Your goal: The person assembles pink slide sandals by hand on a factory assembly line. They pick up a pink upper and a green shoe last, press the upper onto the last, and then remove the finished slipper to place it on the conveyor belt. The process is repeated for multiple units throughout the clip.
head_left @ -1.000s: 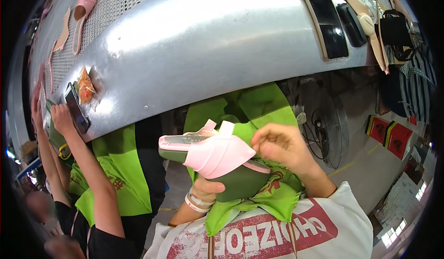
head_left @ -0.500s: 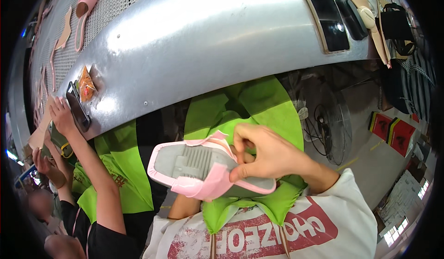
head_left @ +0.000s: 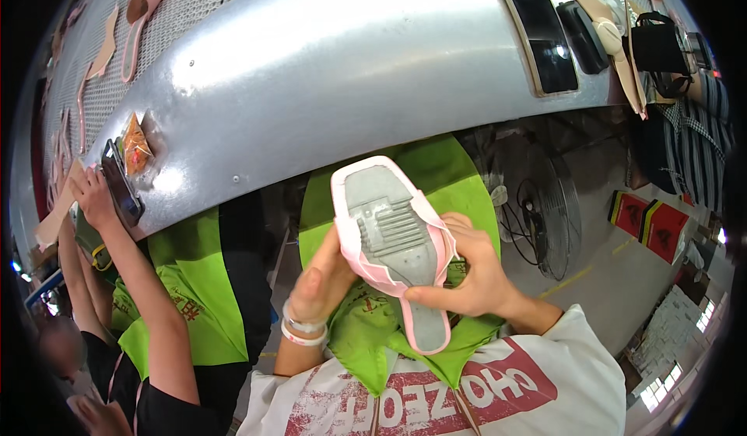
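Observation:
An unfinished pink shoe (head_left: 393, 233) is held up over my lap, its grey ribbed underside facing me. The squared, wide end points away and the narrow end comes down toward my shirt. Pink upper material folds over both edges, with jagged flaps around the middle. My left hand (head_left: 320, 280), with white bands at its wrist, grips the left edge; its fingertips are hidden behind the shoe. On the other side my right hand (head_left: 475, 276) is closed on the edge, thumb lying across the narrow part and fingers behind.
Ahead curves a metal tabletop (head_left: 311, 86) bearing a phone (head_left: 537, 31), a black case (head_left: 583, 37) and a wrapped snack (head_left: 136, 146). Another pink shoe (head_left: 144, 4) lies on the mesh belt (head_left: 183, 23). A co-worker's arm (head_left: 144, 272) reaches in at left; a floor fan (head_left: 545, 214) stands at right.
The shoe has turned from lying sideways to its wide end pointing away. My left hand has come into view at its left edge. My right hand has shifted slightly right along it.

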Tool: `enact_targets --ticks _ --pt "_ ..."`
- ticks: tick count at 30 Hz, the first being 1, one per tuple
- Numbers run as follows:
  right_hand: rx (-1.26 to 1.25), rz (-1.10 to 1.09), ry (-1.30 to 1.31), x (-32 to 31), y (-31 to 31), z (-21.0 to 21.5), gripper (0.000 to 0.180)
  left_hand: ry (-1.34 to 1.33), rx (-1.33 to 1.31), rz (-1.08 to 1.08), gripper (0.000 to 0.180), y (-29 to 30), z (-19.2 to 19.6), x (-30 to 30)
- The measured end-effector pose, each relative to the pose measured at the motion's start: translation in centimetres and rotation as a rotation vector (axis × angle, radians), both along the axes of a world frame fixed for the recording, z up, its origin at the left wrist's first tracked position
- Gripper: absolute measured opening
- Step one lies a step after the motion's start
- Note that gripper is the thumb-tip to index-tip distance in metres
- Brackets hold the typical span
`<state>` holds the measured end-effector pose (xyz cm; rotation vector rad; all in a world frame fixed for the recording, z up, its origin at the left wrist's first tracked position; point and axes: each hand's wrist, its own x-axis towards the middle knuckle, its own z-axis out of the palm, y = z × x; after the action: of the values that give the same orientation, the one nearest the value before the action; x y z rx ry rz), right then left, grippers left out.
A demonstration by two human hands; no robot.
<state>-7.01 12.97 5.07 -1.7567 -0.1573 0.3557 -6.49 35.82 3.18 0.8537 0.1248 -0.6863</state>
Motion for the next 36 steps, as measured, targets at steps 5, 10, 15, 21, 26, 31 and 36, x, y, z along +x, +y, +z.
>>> enact_targets --ticks 5,10,15,21,26,31,36 --pt "-0.114 -0.114 -0.039 -0.7 0.9 2.1 0.055 0.347 0.046 0.398 0.075 -4.7 0.7 -0.6" --pt "0.594 -0.296 0.322 -0.5 1.7 -0.5 0.065 0.378 -0.044 0.387 0.076 -5.6 0.7 -0.3" --pt "0.612 -0.266 0.428 0.4 3.3 1.2 0.055 0.143 0.110 0.371 0.056 -5.5 0.7 -0.8" --pt "0.481 -0.239 0.327 0.1 3.3 2.0 0.049 -0.070 0.374 0.342 0.053 -5.5 1.1 -0.7" --pt "0.746 -0.317 0.522 -0.1 3.2 1.5 0.050 0.053 0.127 0.305 0.049 -4.8 1.3 -0.2" --pt "0.493 -0.238 0.363 -1.0 3.4 1.3 0.055 0.012 0.162 0.280 0.050 -4.6 1.2 -0.8" --pt "0.754 -0.193 0.492 -1.2 2.4 0.2 0.060 0.157 -0.037 0.357 0.053 -4.7 1.9 -0.5"
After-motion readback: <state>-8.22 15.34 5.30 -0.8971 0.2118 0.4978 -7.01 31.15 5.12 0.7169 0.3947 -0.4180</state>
